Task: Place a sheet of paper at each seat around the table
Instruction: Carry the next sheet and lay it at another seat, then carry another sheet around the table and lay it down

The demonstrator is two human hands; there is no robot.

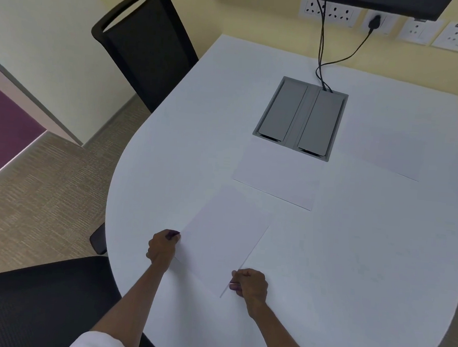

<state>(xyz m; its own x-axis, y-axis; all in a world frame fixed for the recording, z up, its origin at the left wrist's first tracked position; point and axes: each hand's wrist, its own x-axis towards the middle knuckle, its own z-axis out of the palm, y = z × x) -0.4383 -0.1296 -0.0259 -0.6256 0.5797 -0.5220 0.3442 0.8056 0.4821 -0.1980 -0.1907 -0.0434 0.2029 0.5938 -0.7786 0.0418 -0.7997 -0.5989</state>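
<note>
A sheet lies on the table between both hands: left hand pinches its left edge, right hand its near corner. Its far edge blends into the tabletop.

Head view, looking steeply down, table close.

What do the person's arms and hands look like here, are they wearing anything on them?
Both forearms are bare, with no gloves, watch or bracelets visible. The left hand shows dark, purplish polish on its nails; the right hand looks to have light-coloured nails, though that is hard to tell. A bit of white sleeve shows at the left upper arm, at the bottom edge of the picture.
</note>
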